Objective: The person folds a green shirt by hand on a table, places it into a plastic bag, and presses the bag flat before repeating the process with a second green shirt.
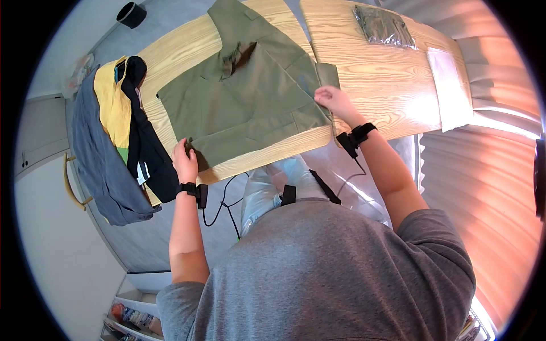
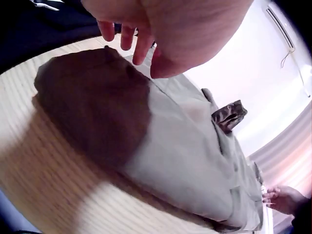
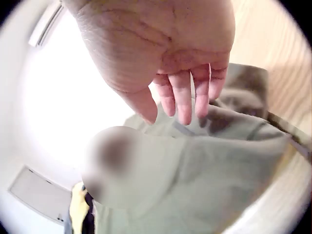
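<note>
An olive-green jacket [image 1: 244,96] lies spread on the wooden table, with a dark patterned patch [image 1: 242,57] showing at its opening. At the jacket's near left corner is my left hand [image 1: 185,162]; in the left wrist view its fingers [image 2: 142,48] reach loosely over the fabric edge, thumb apart from them. My right hand [image 1: 336,102] is over the jacket's right edge, beside a piece of the same cloth sticking out. In the right wrist view its fingers [image 3: 183,100] hang nearly straight above the cloth, with nothing pinched.
A pile of clothes [image 1: 114,108], grey, yellow and black, drapes over the table's left end. On the right-hand table [image 1: 375,85] lie a plastic-wrapped dark garment [image 1: 384,27] and a flat white packet [image 1: 449,88]. A gap separates the tables. A black bin [image 1: 131,15] stands beyond.
</note>
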### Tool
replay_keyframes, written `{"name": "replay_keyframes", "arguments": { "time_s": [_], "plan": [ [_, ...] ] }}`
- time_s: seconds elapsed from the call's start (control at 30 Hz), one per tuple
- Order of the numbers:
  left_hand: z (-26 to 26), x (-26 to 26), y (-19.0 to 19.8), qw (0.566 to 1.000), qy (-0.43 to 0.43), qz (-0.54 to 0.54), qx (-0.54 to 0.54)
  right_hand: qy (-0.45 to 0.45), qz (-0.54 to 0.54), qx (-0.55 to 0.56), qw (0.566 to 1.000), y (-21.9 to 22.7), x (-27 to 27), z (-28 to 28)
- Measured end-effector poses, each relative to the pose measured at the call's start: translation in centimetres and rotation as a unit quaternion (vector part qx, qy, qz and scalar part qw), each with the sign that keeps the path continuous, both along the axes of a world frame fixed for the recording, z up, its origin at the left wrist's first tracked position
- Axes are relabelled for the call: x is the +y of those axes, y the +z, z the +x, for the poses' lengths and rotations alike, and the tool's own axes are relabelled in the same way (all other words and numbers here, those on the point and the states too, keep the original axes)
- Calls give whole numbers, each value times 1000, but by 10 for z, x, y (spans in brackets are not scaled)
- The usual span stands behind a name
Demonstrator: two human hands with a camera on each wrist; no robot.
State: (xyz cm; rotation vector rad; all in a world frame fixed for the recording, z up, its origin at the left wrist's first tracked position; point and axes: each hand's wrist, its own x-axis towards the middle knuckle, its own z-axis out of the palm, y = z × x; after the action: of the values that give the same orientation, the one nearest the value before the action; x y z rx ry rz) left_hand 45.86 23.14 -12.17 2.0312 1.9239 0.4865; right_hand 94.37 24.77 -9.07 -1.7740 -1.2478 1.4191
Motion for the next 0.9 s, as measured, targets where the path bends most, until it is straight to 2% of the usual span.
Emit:
{"name": "replay_keyframes", "arguments": {
  "time_s": [0.07,0.1,0.17,0.3,0.37,0.5,0.57,0.63,0.7,0.77,0.83,0.9],
  "plan": [
    [-11,0,-12,1000,-13,-2,8,50,56,-177,981,-24,-16,-4],
    [-9,0,-9,999,-28,-3,17,51,55,-176,981,-33,-19,-4],
    [-8,0,-3,1000,-19,-19,15,101,220,-281,929,-50,-23,-1],
    [-8,5,-3,998,-4,-46,36,54,216,-278,934,-50,-21,-8],
    [-9,7,-6,998,0,-45,47,41,143,-271,951,-47,-18,-9],
    [-6,12,1,997,14,-66,49,21,164,-284,944,-41,-18,-10],
    [-2,18,12,995,28,-87,39,-32,135,-167,976,-29,-24,7],
    [9,29,33,999,25,22,18,-45,175,-154,971,-25,-37,22],
    [29,47,58,1000,3,21,-2,45,282,-254,924,-13,-51,29],
    [53,75,72,992,-91,67,-59,58,285,-238,927,-14,-62,29],
    [83,105,77,984,-138,90,-66,89,279,-292,910,-21,-64,24],
    [120,131,85,980,-164,95,-68,69,236,-270,931,-28,-66,24]
  ]
}}
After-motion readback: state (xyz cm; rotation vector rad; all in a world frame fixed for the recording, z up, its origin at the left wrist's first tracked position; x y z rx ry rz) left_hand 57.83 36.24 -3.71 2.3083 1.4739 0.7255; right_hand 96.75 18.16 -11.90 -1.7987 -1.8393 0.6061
